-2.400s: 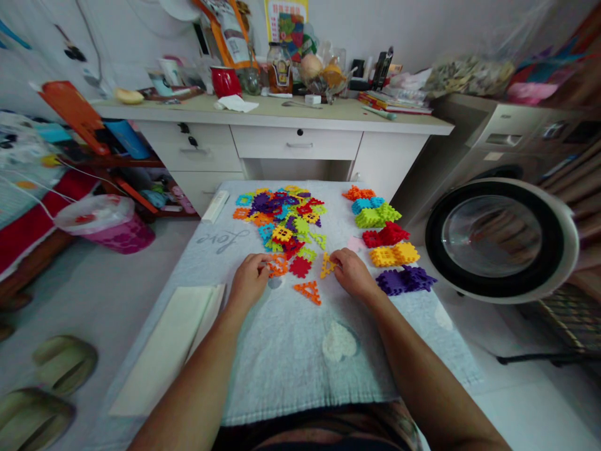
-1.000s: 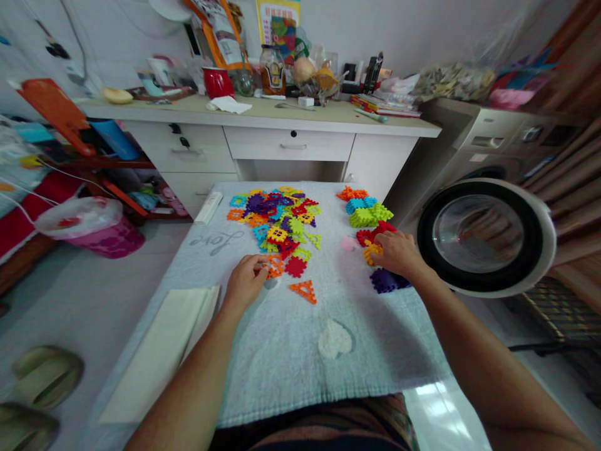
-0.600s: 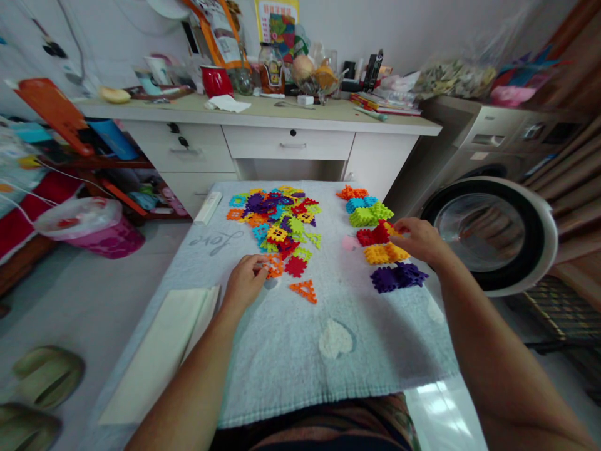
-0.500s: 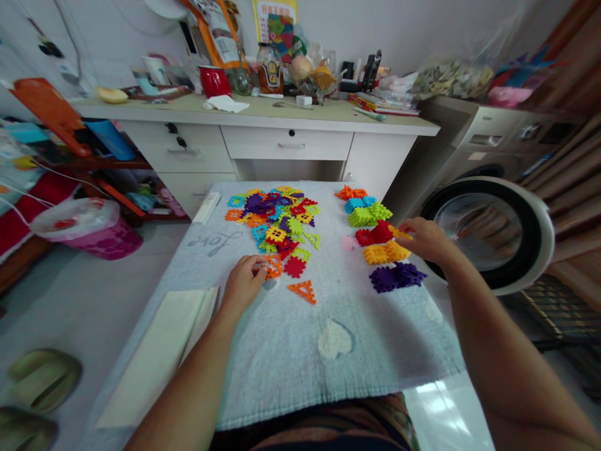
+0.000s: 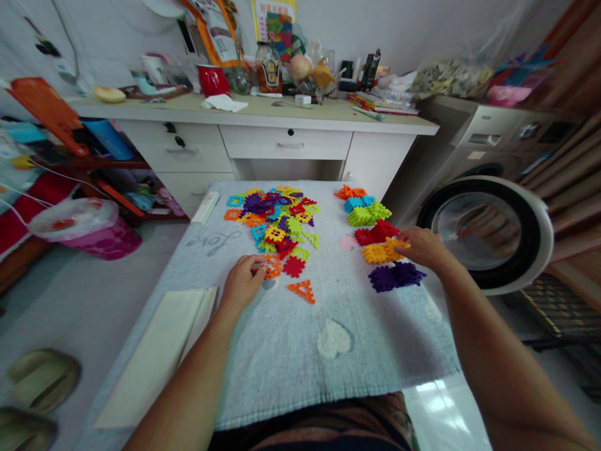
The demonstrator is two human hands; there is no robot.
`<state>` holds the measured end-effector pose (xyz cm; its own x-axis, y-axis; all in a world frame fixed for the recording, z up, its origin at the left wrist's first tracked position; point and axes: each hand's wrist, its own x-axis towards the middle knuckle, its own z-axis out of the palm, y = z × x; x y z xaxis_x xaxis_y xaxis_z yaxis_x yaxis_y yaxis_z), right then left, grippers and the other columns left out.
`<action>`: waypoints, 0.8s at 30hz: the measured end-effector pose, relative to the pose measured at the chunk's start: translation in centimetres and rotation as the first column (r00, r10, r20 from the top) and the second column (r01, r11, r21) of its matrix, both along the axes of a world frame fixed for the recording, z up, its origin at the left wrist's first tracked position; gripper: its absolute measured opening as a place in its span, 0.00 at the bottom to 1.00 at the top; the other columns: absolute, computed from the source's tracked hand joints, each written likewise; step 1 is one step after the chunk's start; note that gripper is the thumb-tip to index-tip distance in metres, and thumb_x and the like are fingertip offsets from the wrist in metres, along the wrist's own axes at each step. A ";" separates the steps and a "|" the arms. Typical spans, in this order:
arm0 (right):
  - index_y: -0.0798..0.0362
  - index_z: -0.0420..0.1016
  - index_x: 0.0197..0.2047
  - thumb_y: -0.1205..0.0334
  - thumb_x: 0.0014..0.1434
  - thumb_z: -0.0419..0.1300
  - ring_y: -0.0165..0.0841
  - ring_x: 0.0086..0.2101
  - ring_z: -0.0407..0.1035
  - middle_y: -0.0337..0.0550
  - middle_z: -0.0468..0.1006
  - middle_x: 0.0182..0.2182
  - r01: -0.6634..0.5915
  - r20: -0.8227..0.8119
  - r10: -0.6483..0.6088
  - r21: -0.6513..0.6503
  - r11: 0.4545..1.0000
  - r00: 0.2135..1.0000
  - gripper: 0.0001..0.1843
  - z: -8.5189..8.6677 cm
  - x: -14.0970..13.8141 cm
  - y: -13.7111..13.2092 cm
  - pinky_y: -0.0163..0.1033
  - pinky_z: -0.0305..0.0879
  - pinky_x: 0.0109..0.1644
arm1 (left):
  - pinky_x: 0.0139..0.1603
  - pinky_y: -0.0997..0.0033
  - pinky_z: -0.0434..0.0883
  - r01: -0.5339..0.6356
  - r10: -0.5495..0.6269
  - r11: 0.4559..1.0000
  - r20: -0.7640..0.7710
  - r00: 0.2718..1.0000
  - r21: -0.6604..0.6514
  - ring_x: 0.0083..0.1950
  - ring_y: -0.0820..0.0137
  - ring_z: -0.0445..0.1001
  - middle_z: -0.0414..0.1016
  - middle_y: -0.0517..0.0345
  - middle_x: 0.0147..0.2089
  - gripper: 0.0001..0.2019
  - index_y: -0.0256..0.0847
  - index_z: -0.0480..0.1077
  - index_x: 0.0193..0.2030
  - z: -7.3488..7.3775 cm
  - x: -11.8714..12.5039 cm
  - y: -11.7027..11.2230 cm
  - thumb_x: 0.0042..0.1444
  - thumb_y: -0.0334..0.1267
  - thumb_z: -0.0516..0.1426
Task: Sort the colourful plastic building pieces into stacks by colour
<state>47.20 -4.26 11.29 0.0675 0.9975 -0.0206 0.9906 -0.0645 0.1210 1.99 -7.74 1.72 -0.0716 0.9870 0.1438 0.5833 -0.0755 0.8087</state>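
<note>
My left hand [image 5: 244, 280] pinches an orange openwork building piece [image 5: 272, 266] at the near edge of a mixed heap of colourful plastic building pieces [image 5: 277, 216]. Beside it lie a red square piece [image 5: 294, 267] and an orange triangle piece [image 5: 303, 291]. Over on the right, my right hand [image 5: 421, 244] has its fingers closed on a yellow building piece [image 5: 393, 243] at the yellow pile [image 5: 378, 254]. In the same column are the purple pile [image 5: 397, 277], red pile [image 5: 373, 233], green pile [image 5: 369, 214], blue pile [image 5: 359, 203] and orange pile [image 5: 350, 191].
A grey cloth [image 5: 282, 363] covers the table. A white remote-like object [image 5: 205, 208] and a folded pale cloth [image 5: 154, 351] lie along its left side. Behind stands a cluttered white cabinet [image 5: 286, 143]. To the right, the washing machine door [image 5: 486, 235] hangs open.
My right hand has moved slightly nearer, bringing the yellow piece from beside the red pile down onto the yellow pile. My left hand stays on the orange piece.
</note>
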 end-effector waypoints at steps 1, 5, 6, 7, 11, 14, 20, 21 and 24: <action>0.50 0.80 0.48 0.50 0.58 0.59 0.47 0.47 0.72 0.51 0.80 0.47 -0.005 -0.007 0.005 0.012 1.000 1.000 0.19 0.2 -0.1 -0.1 0.47 0.65 0.46 | 0.41 0.67 0.75 -0.001 0.001 1.000 -0.002 1.000 0.002 0.35 0.70 0.76 0.76 0.54 0.45 0.10 0.42 0.74 0.39 0.1 0.0 0.0 0.53 0.42 0.56; 0.51 0.79 0.50 0.50 0.61 0.58 0.46 0.47 0.72 0.52 0.80 0.47 -0.062 -0.081 0.073 0.125 0.990 0.994 0.19 1.5 -1.9 -1.0 0.46 0.64 0.48 | 0.42 0.66 0.75 -0.009 0.009 1.000 -0.007 1.000 0.003 0.36 0.69 0.76 0.76 0.53 0.45 0.11 0.42 0.74 0.40 0.1 0.0 0.0 0.53 0.41 0.55; 0.51 0.79 0.50 0.52 0.62 0.58 0.45 0.47 0.72 0.52 0.80 0.47 -0.099 -0.119 0.117 0.151 0.984 0.986 0.18 1.8 -3.0 -1.3 0.45 0.64 0.49 | 0.42 0.66 0.74 -0.015 0.015 1.000 -0.012 1.000 0.001 0.36 0.69 0.76 0.76 0.53 0.45 0.11 0.42 0.74 0.40 0.1 -0.1 0.0 0.53 0.41 0.55; 0.52 0.79 0.49 0.53 0.62 0.58 0.44 0.47 0.72 0.52 0.80 0.47 -0.147 -0.167 0.176 0.171 0.974 0.970 0.17 1.9 -4.3 -1.7 0.44 0.64 0.50 | 0.42 0.66 0.74 -0.022 0.022 1.000 -0.021 1.000 0.003 0.36 0.69 0.76 0.76 0.53 0.46 0.11 0.42 0.74 0.41 0.0 -0.2 0.0 0.53 0.41 0.55; 0.55 0.78 0.50 0.59 0.62 0.60 0.40 0.46 0.72 0.51 0.79 0.46 -0.385 -0.397 0.431 0.193 0.902 0.810 0.15 0.8 -11.4 -3.2 0.42 0.65 0.53 | 0.42 0.67 0.74 -0.037 0.038 0.999 -0.069 0.997 0.016 0.38 0.68 0.76 0.76 0.54 0.45 0.12 0.42 0.74 0.42 -0.2 -0.8 0.1 0.53 0.40 0.55; 0.55 0.77 0.50 0.62 0.60 0.63 0.39 0.46 0.72 0.51 0.78 0.46 -0.547 -0.496 0.514 0.091 0.832 0.700 0.15 -1.0 -16.5 -4.4 0.42 0.65 0.54 | 0.41 0.68 0.73 -0.048 0.046 0.999 -0.111 0.993 -0.015 0.37 0.69 0.76 0.77 0.54 0.45 0.10 0.42 0.74 0.42 -0.1 -1.0 0.1 0.53 0.39 0.56; 0.57 0.74 0.54 0.53 0.55 0.69 0.39 0.45 0.68 0.53 0.73 0.47 -0.637 -0.496 0.541 -0.033 0.770 0.680 0.26 -4.1 -20.9 -5.7 0.42 0.65 0.52 | 0.43 0.68 0.72 -0.026 0.009 0.997 -0.228 0.974 -0.071 0.39 0.69 0.76 0.77 0.54 0.45 0.09 0.42 0.74 0.42 0.3 -0.7 -0.1 0.54 0.35 0.56; 0.57 0.74 0.53 0.54 0.54 0.68 0.39 0.44 0.68 0.52 0.72 0.46 -0.634 -0.493 0.540 -0.032 0.772 0.682 0.26 -4.4 -20.9 -5.7 0.42 0.65 0.51 | 0.44 0.68 0.72 -0.015 -0.003 0.997 -0.233 0.972 -0.077 0.40 0.69 0.76 0.76 0.54 0.45 0.09 0.42 0.74 0.42 0.4 -0.6 -0.2 0.54 0.34 0.56; 0.56 0.74 0.50 0.64 0.54 0.64 0.37 0.44 0.67 0.50 0.71 0.45 -0.623 -0.525 0.522 -0.019 0.782 0.672 0.19 -5.0 -20.6 -5.5 0.39 0.65 0.50 | 0.43 0.68 0.72 0.015 -0.033 0.996 -0.222 0.975 -0.085 0.40 0.69 0.77 0.76 0.54 0.46 0.10 0.41 0.74 0.42 0.5 -0.4 -0.3 0.54 0.34 0.56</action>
